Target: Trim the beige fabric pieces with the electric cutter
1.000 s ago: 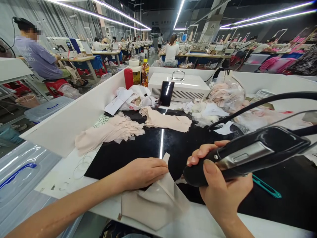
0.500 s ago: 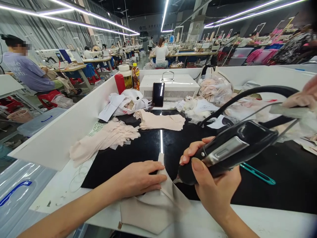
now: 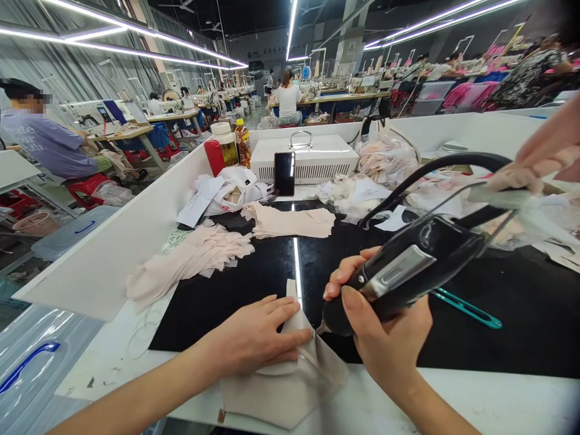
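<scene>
My left hand [image 3: 267, 329] lies flat with its fingers stretched out, pressing a beige piece of fabric [image 3: 272, 396] down over the near edge of the black mat [image 3: 235, 296]. My right hand [image 3: 385, 320] is wrapped around a black corded power tool [image 3: 403, 266] with a silver lever on its side. Its short metal tip points left and down, close to the fabric beside my left fingertips; whether it touches cannot be told. From the tool's rear a thick black cable curves up and back. A teal slotted tool [image 3: 471, 308] rests on the mat behind my right hand.
Fanned beige fabric pieces [image 3: 190, 257] lie at left, and a flat stack [image 3: 292, 220] farther back. A phone [image 3: 284, 174] leans on a white vented box [image 3: 308, 158]. Bagged scraps [image 3: 389, 156] sit at back right. A blurred pinkish shape hangs upper right. White walls [image 3: 109, 260] border the table.
My left fingers have slid slightly toward the tool. The tool's tip has shifted left and now shows clearly near the fabric. The whole view has moved a little.
</scene>
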Tool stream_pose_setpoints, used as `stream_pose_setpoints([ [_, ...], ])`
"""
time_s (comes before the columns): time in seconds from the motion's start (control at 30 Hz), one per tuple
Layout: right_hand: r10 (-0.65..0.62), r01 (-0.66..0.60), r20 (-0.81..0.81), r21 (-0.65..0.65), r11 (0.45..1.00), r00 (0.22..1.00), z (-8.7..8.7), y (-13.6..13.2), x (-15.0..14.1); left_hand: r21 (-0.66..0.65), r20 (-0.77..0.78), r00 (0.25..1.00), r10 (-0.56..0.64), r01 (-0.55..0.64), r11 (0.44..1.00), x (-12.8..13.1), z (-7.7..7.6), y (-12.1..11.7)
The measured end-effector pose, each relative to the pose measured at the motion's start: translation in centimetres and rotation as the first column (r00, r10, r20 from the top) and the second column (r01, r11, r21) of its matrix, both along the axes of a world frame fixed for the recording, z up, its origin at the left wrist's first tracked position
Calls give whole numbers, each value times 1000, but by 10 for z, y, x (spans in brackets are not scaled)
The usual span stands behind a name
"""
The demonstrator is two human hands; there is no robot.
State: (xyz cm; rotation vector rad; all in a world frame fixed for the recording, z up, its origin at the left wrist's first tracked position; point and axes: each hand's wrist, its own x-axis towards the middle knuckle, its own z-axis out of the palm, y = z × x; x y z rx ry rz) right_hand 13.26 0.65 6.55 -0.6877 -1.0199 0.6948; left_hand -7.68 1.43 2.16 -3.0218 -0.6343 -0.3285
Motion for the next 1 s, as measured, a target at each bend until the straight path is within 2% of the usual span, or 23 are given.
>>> stream_pose_setpoints([
  [0.3, 32, -34, -58, -45, 998, 998, -3, -1, 2, -7, 7, 1000, 9, -9, 1000, 0, -10, -3],
  [0.73, 20, -24, -57, -70, 997, 998, 1, 2, 6, 7, 42, 999, 31, -31, 999, 4, -12, -6],
  [1.0, 32, -35, -57, -62, 997, 998, -4, 6, 3, -16, 48, 998, 42, -41, 999, 6, -12, -7],
])
